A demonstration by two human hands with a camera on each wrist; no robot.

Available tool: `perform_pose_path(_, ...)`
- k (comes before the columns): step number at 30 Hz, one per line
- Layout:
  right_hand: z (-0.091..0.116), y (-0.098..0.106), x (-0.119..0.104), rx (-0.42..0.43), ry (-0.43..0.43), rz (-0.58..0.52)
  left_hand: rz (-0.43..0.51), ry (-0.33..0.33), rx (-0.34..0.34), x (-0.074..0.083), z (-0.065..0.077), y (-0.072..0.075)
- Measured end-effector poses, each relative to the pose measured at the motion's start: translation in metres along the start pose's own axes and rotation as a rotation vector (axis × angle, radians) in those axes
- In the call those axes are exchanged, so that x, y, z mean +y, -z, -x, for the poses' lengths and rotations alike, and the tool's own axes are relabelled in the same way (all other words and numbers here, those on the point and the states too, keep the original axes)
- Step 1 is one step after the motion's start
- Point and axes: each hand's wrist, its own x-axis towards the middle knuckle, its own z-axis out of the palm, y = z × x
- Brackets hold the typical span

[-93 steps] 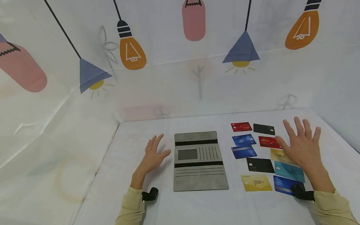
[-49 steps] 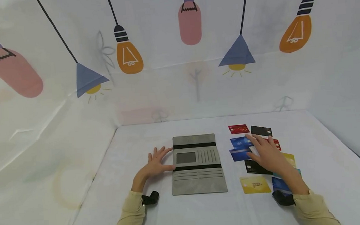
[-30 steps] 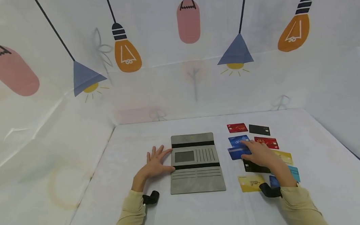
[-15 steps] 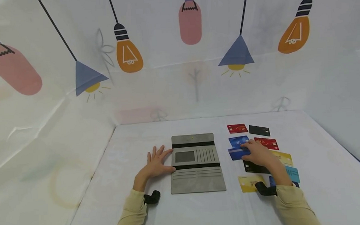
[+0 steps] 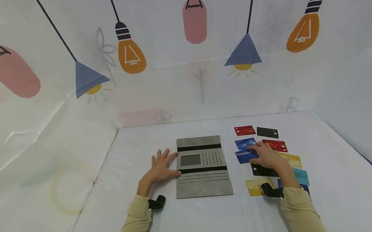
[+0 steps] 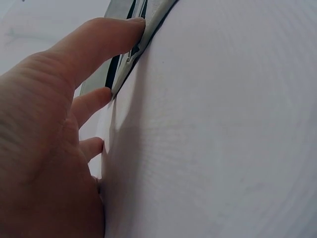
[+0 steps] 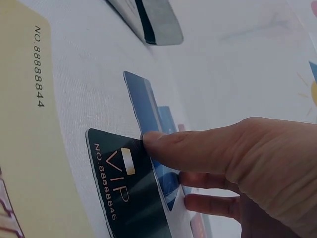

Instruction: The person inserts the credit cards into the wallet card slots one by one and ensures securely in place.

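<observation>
A grey wallet [image 5: 205,189] lies unfolded on the white table, with card slots and dark bands showing. My left hand [image 5: 157,171] has its fingers spread, thumb and forefinger touching the wallet's left edge; the left wrist view shows the thumb on that rim. To the right, my right hand [image 5: 268,157] grips a blue card [image 5: 245,157] with a pale stripe, thumb on the near long edge and fingers at the far one. Part of that card is hidden under the hand. Another blue card [image 5: 242,143] lies just behind it, and a black VIP card [image 7: 124,183] in front, beside the thumb.
Around the right hand lie red cards [image 5: 244,130] [image 5: 277,146], a dark card [image 5: 267,132], yellow cards [image 5: 254,187] [image 5: 292,160] and a teal card [image 5: 301,176]. A printed sheet [image 5: 178,92] with lamp drawings rises behind the table [image 5: 207,220].
My right hand has come leftward from above the right-hand cards and taken hold of the striped blue card. My left hand has moved to the wallet's left edge and stays there.
</observation>
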Motion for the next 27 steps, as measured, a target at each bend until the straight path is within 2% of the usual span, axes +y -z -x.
perform_pose_path(17,-0.0034,-0.0015,0.0019,-0.029,-0.014,0.020,-0.012,-0.009,0.005,-0.0006,-0.0003,0.0004)
perform_pose_path(27,-0.0014,-0.0004,0.0007,0.002,-0.046,-0.047,-0.029,-0.002,-0.002,-0.0032,-0.0018,-0.0016)
